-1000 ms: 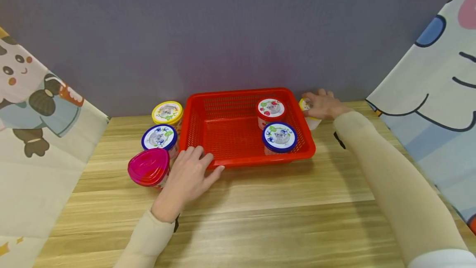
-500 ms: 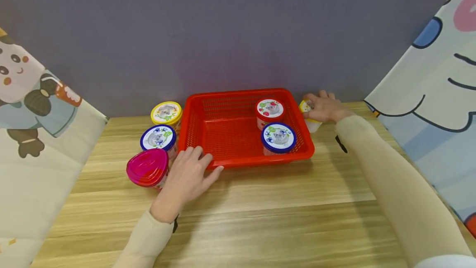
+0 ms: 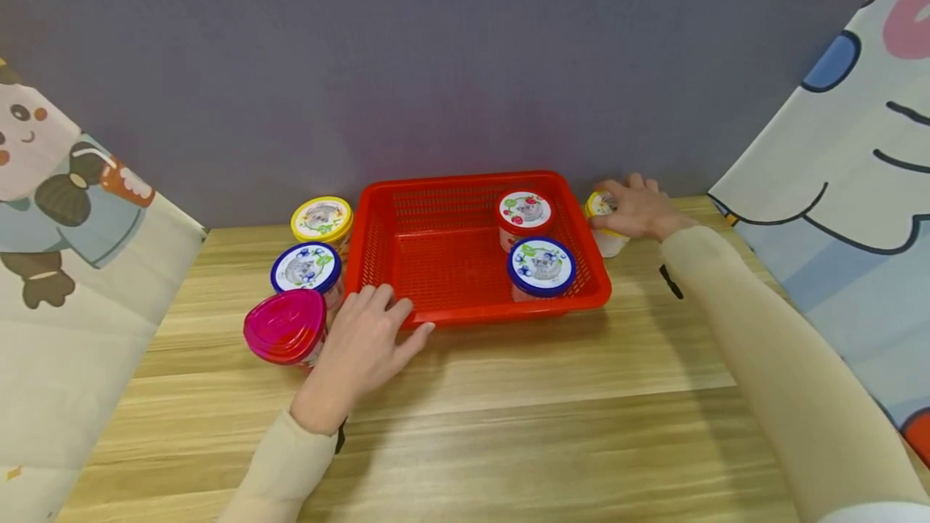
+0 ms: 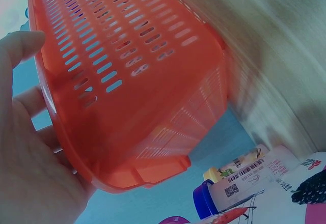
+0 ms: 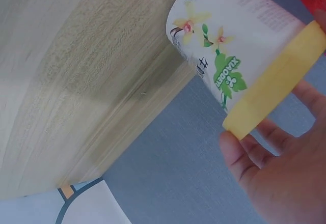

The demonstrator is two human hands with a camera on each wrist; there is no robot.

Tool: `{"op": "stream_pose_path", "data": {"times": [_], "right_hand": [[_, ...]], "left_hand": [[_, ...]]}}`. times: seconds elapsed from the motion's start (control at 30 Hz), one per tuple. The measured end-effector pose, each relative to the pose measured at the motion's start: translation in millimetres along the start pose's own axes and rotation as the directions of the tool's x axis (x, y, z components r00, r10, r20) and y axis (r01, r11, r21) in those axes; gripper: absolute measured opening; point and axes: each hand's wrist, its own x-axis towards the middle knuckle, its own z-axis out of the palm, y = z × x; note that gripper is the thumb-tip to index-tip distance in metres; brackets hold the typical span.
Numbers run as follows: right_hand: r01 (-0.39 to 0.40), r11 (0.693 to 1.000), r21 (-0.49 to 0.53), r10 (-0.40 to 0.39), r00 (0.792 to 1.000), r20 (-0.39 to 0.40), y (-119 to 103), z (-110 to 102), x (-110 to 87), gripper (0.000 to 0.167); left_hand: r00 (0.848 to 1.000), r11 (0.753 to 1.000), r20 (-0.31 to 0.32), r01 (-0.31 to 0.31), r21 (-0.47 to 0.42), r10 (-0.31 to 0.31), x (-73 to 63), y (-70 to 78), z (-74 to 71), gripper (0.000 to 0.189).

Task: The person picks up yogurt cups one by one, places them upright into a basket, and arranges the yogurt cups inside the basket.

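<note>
Has a pink-lidded tub (image 3: 285, 328) just left of the left hand (image 3: 363, 341); pinches with that hand the near rim of the red basket (image 3: 468, 315). Grips the flower-printed tub (image 5: 234, 35) by its yellow lid (image 5: 275, 83) in the right hand (image 3: 635, 208).

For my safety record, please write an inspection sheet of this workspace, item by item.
Surface: wooden table.
Job's things: red basket, with red-lidded tub and inner blue-lidded tub inside; left yellow-lidded tub, outer blue-lidded tub and pink-lidded tub to its left; right yellow-lidded tub to its right.
Clutter: nothing seen.
Grips: left grip holds basket's rim; right grip holds right yellow-lidded tub's lid.
Cables: nothing seen.
Surroundings: grey backdrop, printed sheets both sides.
</note>
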Motion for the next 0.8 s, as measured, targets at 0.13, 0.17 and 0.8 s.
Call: {"op": "stream_pose_path", "data": {"times": [0.13, 0.17, 0.8], "right_hand": [[0.013, 1.000, -0.004, -0.013, 1.000, -0.014, 0, -3, -1.5, 0.076], [0.018, 1.000, -0.009, -0.018, 1.000, -0.017, 0, -4, -2.1, 0.076], [0.061, 0.996, -0.059, -0.065, 0.996, -0.067, -8, -20, -12.0, 0.079]], "left_hand": [[1.000, 1.000, 0.003, 0.002, -0.001, -0.002, -0.1, 0.0, -0.2, 0.036], [1.000, 1.000, 0.003, 0.001, -0.001, -0.001, -0.1, 0.1, -0.2, 0.036], [1.000, 1.000, -0.002, -0.007, 0.001, 0.007, -0.2, -0.1, 0.0, 0.036]]}}
